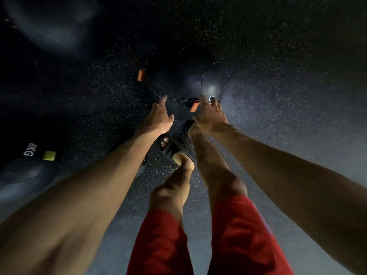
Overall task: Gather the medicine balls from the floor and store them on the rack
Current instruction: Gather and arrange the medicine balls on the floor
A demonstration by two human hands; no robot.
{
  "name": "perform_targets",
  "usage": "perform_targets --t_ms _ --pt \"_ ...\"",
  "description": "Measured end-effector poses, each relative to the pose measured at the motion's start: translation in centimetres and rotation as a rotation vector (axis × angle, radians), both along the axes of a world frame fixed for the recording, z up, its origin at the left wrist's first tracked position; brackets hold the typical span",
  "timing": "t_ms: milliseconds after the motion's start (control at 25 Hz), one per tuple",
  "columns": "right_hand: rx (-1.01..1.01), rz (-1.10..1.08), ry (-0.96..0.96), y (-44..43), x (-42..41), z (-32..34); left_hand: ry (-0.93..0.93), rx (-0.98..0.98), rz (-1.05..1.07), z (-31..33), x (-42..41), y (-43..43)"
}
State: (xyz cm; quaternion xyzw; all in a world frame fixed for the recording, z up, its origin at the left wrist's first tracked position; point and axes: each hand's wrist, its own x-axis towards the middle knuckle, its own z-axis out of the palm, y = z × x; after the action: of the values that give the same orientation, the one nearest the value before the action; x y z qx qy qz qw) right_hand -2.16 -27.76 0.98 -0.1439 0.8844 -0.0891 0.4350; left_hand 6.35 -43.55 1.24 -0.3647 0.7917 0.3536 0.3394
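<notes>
A black medicine ball point(190, 80) with orange tags and dark lacing lies on the speckled floor straight ahead. My left hand point(158, 118) reaches down at its near left side, fingers apart, just at the ball's edge. At the near right side, my right hand point(210, 114) rests its spread fingers against the ball beside a white marking. Neither hand has closed around it. A second black ball marked 6KG point(25, 167) with a yellow tag sits at the left.
Another dark, blurred ball point(51, 26) fills the upper left. My legs in red shorts and black sandals point(170, 149) stand just behind the ball. Dark speckled rubber floor point(288, 76) stretches to the right.
</notes>
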Motion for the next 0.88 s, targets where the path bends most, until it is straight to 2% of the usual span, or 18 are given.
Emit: perform_targets --t_ms 160,280,400,480,600,680,880 --pt "0.070 0.029 -0.008 -2.2 -1.6 -6.0 0.003 0.005 -0.067 -5.9 -2.2 -1.4" --pt "0.061 0.014 0.068 -3.9 -1.7 -9.1 0.000 0.006 -0.109 -8.8 -3.7 -1.8" --pt "0.045 -0.099 0.169 -5.9 -5.4 -10.3 0.173 -0.073 -0.134 -9.3 -5.8 -2.0" --pt "0.050 -0.154 0.135 -6.9 -10.7 -10.3 0.250 -0.108 -0.175 -9.3 -7.1 -2.4" --pt "0.055 -0.204 0.070 -7.6 -20.0 -10.0 0.228 -0.095 -0.151 -10.0 -10.5 -2.9" --pt "0.057 -0.229 0.094 -7.9 -23.9 -10.4 0.196 -0.080 -0.169 -10.4 -13.6 -3.1" --pt "-0.070 -0.285 0.196 -8.3 -26.2 -11.4 0.130 -0.112 -0.214 -10.9 -21.8 -4.1"
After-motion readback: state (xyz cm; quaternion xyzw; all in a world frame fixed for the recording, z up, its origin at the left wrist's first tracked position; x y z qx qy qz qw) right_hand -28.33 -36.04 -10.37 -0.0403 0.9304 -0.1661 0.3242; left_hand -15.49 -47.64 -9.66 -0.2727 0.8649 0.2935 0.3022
